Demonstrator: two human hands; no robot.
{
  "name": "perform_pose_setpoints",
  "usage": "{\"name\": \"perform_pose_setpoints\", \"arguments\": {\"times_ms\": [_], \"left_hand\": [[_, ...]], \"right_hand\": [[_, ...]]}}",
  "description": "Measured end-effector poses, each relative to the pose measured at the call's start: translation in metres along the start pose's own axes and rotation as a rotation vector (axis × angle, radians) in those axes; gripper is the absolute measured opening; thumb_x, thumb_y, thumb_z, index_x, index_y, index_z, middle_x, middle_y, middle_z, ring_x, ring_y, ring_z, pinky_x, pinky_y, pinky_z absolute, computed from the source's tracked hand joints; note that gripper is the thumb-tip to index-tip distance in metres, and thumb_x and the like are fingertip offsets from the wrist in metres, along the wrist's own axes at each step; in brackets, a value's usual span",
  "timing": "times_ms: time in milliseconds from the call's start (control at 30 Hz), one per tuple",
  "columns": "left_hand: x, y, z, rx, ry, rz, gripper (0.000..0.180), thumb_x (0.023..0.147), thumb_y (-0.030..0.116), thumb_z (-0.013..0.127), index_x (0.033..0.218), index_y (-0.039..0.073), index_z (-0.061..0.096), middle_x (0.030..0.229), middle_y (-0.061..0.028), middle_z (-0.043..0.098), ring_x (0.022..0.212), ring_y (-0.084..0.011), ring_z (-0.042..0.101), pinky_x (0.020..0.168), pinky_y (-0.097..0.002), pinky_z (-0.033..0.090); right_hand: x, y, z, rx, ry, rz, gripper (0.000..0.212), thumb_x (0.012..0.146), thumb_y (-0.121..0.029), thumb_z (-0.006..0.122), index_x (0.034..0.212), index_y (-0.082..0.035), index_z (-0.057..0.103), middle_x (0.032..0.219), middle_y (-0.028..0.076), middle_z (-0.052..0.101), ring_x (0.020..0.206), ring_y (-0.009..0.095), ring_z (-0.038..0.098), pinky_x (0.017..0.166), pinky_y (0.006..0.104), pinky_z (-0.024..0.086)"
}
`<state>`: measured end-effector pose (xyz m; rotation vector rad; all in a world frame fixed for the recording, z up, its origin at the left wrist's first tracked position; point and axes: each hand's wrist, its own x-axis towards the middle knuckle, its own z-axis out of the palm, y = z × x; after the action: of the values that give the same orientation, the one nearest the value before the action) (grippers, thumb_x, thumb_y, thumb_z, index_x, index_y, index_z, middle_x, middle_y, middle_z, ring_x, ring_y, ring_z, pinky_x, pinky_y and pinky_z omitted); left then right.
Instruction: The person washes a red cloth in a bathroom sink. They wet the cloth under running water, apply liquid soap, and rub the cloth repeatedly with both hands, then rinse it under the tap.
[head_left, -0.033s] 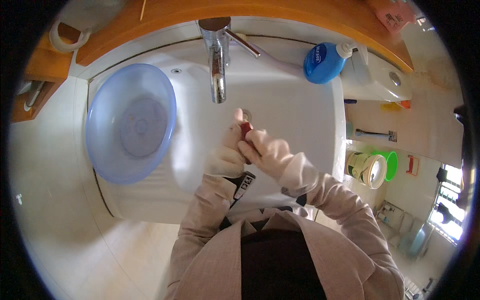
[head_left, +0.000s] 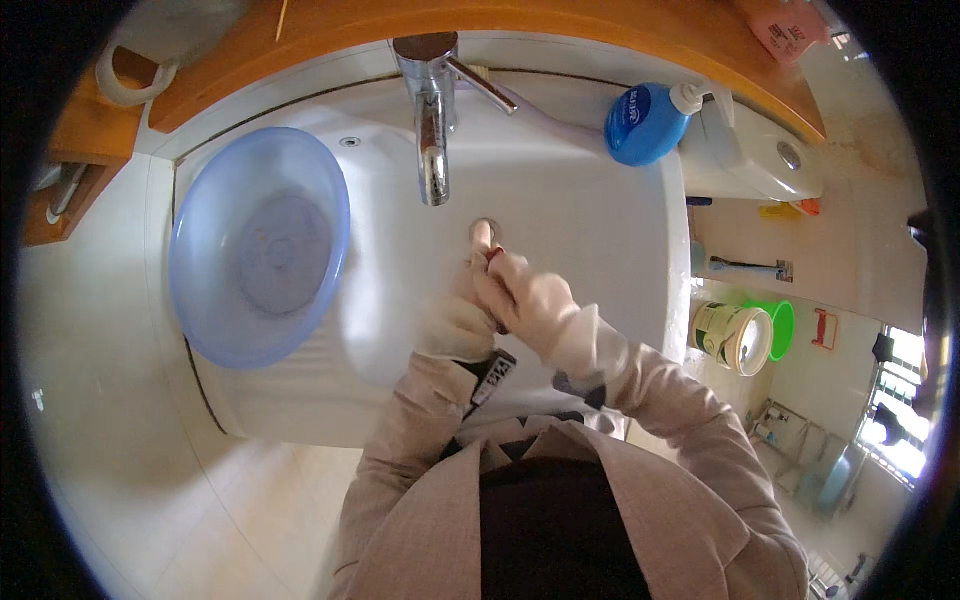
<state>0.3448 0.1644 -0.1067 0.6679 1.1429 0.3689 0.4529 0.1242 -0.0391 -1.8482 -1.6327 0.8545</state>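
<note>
Over the white sink (head_left: 590, 230), in front of the chrome faucet (head_left: 434, 150), my two hands are pressed together around a small dark red object (head_left: 495, 256). Only its ends show, so its kind is hidden. My left hand (head_left: 460, 315) is closed against it, partly blurred, with one finger stretched out toward the drain (head_left: 487, 224). From the right, my right hand (head_left: 528, 295) wraps over the object and the left fingers. Both hands look covered by thin pale gloves, with a loose cuff at the right wrist.
A blue plastic basin (head_left: 335, 255) stands tilted at the sink's left. On the back right corner is a blue pump bottle (head_left: 640, 125). A toilet tank (head_left: 750, 160), a white bucket (head_left: 720, 335) and a green bucket (head_left: 782, 330) are beyond the right edge. A wooden shelf (head_left: 570, 25) runs behind.
My right hand has slid slightly forward and left over the dark red object, covering more of it. My left hand has shifted a little; the surroundings look the same.
</note>
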Motion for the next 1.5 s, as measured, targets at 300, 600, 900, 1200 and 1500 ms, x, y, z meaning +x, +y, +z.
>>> {"name": "perform_pose_setpoints", "arguments": {"times_ms": [300, 600, 900, 1200, 1500], "left_hand": [[-0.006, -0.014, 0.000, 0.539, 0.211, 0.684, 0.041, 0.095, 0.041, 0.054, 0.113, 0.005, 0.051, 0.078, -0.0116, 0.059, 0.055, -0.0225, 0.058, 0.042, -0.0335, 0.046], [-0.052, 0.030, 0.002, 0.041, 0.017, 0.000, 0.051, 0.093, 0.054, 0.053, 0.116, 0.008, 0.056, 0.089, -0.0062, 0.061, 0.056, -0.0155, 0.055, 0.041, -0.0293, 0.042], [-0.018, -0.012, -0.004, 0.985, 0.192, 0.536, 0.039, 0.095, 0.041, 0.058, 0.112, 0.006, 0.058, 0.088, -0.0108, 0.064, 0.072, -0.0236, 0.062, 0.064, -0.0363, 0.053], [-0.018, 0.015, 0.000, 0.299, 0.080, 0.653, 0.039, 0.090, 0.042, 0.053, 0.101, 0.005, 0.059, 0.082, -0.0101, 0.060, 0.070, -0.0217, 0.056, 0.056, -0.0354, 0.044], [-0.049, 0.036, -0.011, 0.114, -0.208, -0.123, 0.054, 0.087, 0.037, 0.070, 0.127, 0.006, 0.052, 0.095, -0.0080, 0.064, 0.064, -0.0175, 0.060, 0.045, -0.0300, 0.048]], "right_hand": [[0.011, 0.015, 0.028, 0.052, 0.021, 0.015, 0.027, 0.095, -0.032, 0.054, 0.101, -0.006, 0.058, 0.076, 0.023, 0.064, 0.069, 0.040, 0.064, 0.064, 0.0444, 0.054], [0.035, 0.070, -0.031, 0.617, -0.368, 0.557, 0.034, 0.097, -0.036, 0.053, 0.112, -0.007, 0.060, 0.084, 0.013, 0.065, 0.059, 0.022, 0.059, 0.049, 0.0350, 0.051], [0.008, -0.001, 0.003, -0.020, -0.283, 0.188, 0.027, 0.096, -0.032, 0.055, 0.109, -0.010, 0.064, 0.083, 0.020, 0.065, 0.085, 0.039, 0.063, 0.075, 0.0438, 0.052], [0.017, -0.006, 0.004, 0.123, 0.036, 0.077, 0.037, 0.097, -0.039, 0.053, 0.107, -0.005, 0.062, 0.094, 0.023, 0.066, 0.082, 0.038, 0.066, 0.070, 0.0398, 0.054], [0.027, 0.064, -0.048, 0.197, -0.486, 0.483, 0.034, 0.094, -0.036, 0.057, 0.115, -0.010, 0.064, 0.088, 0.008, 0.069, 0.068, 0.019, 0.066, 0.051, 0.0315, 0.054]]}}
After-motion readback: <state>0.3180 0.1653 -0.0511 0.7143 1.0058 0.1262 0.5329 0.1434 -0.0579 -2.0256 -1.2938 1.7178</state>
